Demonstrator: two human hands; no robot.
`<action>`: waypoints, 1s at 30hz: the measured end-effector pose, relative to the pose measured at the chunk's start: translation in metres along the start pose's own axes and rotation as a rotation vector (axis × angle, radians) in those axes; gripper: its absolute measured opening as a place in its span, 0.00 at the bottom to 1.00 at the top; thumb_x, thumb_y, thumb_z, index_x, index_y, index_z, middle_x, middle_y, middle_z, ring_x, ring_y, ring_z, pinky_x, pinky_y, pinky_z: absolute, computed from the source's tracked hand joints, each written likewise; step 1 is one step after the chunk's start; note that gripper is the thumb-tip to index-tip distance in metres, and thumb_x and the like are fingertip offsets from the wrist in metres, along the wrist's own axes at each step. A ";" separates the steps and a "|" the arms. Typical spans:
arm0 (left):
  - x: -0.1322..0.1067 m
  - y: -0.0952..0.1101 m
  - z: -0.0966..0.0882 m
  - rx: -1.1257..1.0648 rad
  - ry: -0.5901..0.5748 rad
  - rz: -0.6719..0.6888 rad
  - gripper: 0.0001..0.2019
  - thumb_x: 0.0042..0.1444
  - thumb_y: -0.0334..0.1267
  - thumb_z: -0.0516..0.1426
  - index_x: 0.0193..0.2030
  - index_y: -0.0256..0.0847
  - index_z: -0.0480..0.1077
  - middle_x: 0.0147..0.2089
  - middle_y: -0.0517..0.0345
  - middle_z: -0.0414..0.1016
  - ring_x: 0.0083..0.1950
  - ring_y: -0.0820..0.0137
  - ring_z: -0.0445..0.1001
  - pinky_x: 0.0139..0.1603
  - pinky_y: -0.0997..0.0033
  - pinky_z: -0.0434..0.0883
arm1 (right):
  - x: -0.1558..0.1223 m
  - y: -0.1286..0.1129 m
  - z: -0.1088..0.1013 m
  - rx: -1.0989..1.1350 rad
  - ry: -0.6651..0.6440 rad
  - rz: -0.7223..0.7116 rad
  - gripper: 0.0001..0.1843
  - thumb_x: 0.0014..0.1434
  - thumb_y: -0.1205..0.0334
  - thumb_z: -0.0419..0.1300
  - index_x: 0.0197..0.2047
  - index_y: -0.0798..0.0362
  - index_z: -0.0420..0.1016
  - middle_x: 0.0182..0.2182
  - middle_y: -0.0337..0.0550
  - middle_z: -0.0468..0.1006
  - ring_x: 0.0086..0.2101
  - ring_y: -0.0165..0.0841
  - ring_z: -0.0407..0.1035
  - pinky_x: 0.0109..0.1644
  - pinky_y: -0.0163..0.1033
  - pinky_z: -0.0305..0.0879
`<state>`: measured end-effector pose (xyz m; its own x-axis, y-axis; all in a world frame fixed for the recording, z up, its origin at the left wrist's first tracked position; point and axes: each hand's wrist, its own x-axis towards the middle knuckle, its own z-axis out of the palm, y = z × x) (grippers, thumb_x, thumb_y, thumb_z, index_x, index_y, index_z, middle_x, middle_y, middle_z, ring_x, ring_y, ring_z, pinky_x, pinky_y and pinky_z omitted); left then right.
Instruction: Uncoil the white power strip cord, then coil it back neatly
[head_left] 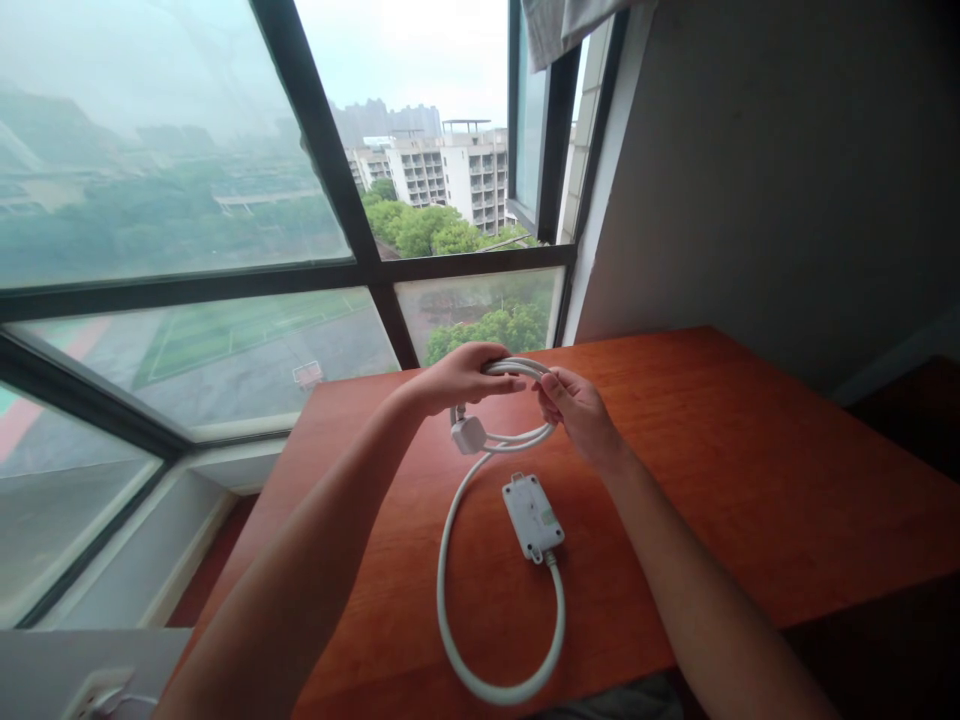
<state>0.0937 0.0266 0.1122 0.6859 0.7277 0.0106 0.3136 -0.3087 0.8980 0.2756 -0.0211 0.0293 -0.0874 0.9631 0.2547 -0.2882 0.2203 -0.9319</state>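
Observation:
A thick white power cable (443,560) is partly coiled above the table. My left hand (474,376) is wrapped round the coil's upper left side, thumb stretched along it. On the coil's right side, the fingers of my right hand (574,405) pinch the loops. A white plug (469,434) hangs at the coil's left, below my left hand. Nearer to me lies a white rectangular box (533,516), the cable's other end, with screws at its corners and a small loop at each end. From it the cable runs in a wide loop towards me and back up to the coil.
The reddish-brown wooden table (720,460) carries the box and loop. Behind it stand dark-framed windows (367,270), one pane open. A grey wall (765,180) rises at the right. At the lower left is a wall socket (101,695) with a white cord.

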 end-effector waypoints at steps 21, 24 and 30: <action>-0.015 -0.037 0.001 -0.896 0.458 0.091 0.18 0.51 0.47 0.65 0.31 0.37 0.63 0.20 0.73 0.46 0.16 0.86 0.45 0.13 0.85 0.47 | 0.002 0.021 0.001 0.241 -0.136 0.027 0.20 0.51 0.43 0.65 0.33 0.50 0.67 0.22 0.34 0.64 0.29 0.32 0.66 0.37 0.39 0.66; -0.011 -0.042 0.005 -0.970 0.502 0.091 0.18 0.51 0.48 0.64 0.32 0.37 0.63 0.20 0.73 0.46 0.15 0.85 0.44 0.13 0.85 0.47 | 0.002 0.026 0.000 0.275 -0.117 0.059 0.21 0.51 0.42 0.65 0.32 0.49 0.65 0.22 0.34 0.63 0.29 0.33 0.67 0.35 0.39 0.66; -0.010 -0.059 0.022 -1.102 0.534 0.077 0.18 0.51 0.48 0.65 0.32 0.38 0.62 0.19 0.73 0.46 0.15 0.85 0.45 0.13 0.85 0.49 | 0.003 0.028 0.003 0.364 -0.046 0.059 0.17 0.56 0.47 0.63 0.34 0.50 0.66 0.21 0.30 0.58 0.21 0.26 0.59 0.30 0.35 0.64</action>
<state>0.0827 0.0243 0.0494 0.2414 0.9701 0.0260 -0.6166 0.1327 0.7760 0.2641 -0.0127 0.0053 -0.1540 0.9627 0.2223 -0.6011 0.0873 -0.7944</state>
